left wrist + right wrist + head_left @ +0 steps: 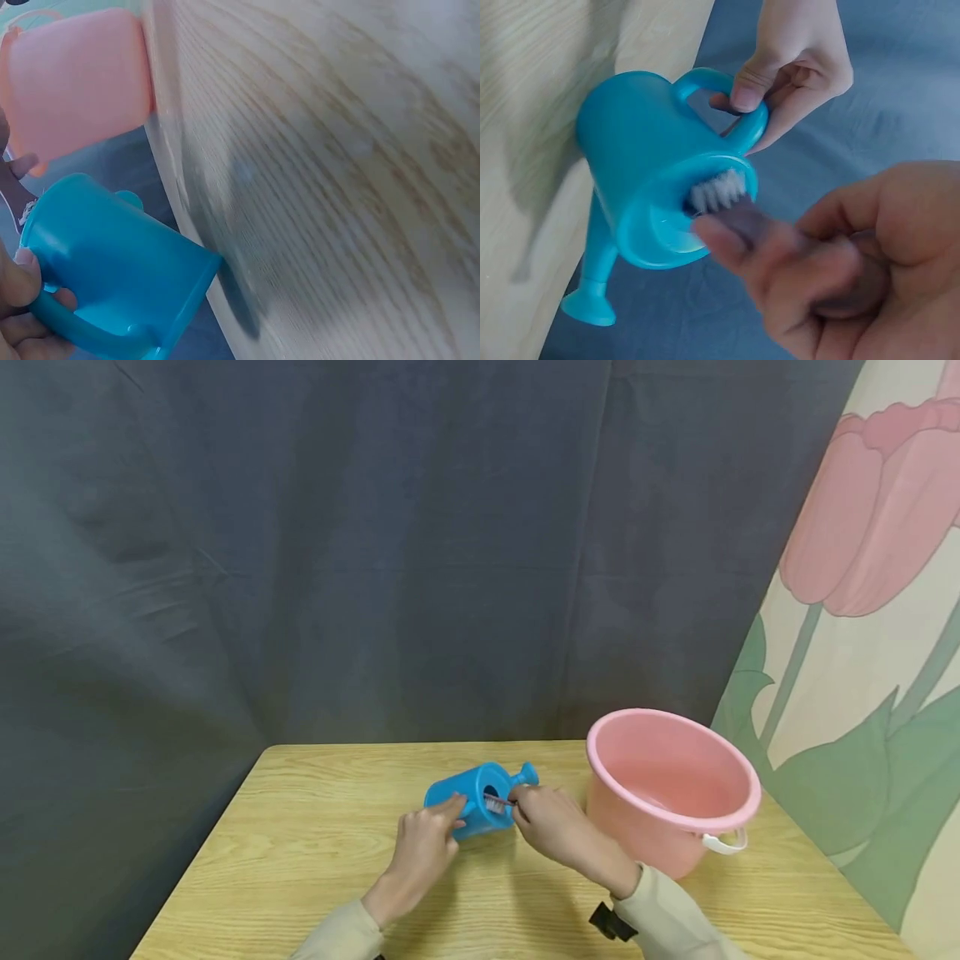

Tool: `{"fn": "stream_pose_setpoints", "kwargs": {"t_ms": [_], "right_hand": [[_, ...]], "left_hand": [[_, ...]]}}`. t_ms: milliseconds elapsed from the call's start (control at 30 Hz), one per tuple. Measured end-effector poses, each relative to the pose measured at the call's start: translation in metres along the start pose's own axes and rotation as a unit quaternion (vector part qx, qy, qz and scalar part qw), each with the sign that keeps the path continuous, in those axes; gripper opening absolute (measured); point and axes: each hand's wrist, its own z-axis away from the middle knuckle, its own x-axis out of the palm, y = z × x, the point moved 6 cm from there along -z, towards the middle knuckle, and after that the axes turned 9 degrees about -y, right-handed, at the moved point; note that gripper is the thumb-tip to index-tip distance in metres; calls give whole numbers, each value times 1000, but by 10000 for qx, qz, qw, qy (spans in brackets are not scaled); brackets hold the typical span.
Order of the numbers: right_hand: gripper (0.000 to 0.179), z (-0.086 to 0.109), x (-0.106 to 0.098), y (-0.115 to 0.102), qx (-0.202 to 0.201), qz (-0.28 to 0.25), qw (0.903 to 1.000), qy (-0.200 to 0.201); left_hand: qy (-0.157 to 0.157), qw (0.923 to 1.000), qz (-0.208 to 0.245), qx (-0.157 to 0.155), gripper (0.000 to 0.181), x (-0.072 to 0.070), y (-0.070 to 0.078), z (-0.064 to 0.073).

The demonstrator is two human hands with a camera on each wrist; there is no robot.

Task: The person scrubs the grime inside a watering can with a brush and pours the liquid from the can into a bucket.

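A blue watering can (pixel 471 779) is tilted over the table, its open top turned toward the right hand. My left hand (pixel 423 847) grips the can's handle (pixel 754 127), with the thumb on top. My right hand (pixel 558 828) holds a brush with white bristles (pixel 720 192) by its dark handle. The brush head lies at the can's opening, and how far it reaches inside is hard to tell. In the right wrist view the spout with its round rose (pixel 589 306) points away from the handle. Whether the can's base touches the table cannot be made out.
To the right stands a pink bucket (pixel 626 835) with a white handle (pixel 726 842), close to the right forearm. The wooden table (pixel 315 827) ends at a dark curtain (pixel 420 568) behind. A wall with painted tulips (pixel 840 527) rises on the right.
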Motion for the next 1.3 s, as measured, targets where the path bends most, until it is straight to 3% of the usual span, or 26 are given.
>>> {"fn": "stream_pose_setpoints", "kwargs": {"t_ms": [333,700,1000,1300], "right_hand": [[23,-3,2,0,-244,141,9992,-298],[19,-2,-2,2,-119,245,9986,-449],[38,1,-14,4,-43,37,9975,-708],[41,4,-30,7,18,154,9971,-741]], "left_hand": [[192,9996,-169,-90,37,-3,0,1],[210,9992,-291,-184,36,-2,-2,0],[57,9988,-402,-261,32,-3,0,-4],[-30,9991,-264,-342,37,-3,-1,-4]]}}
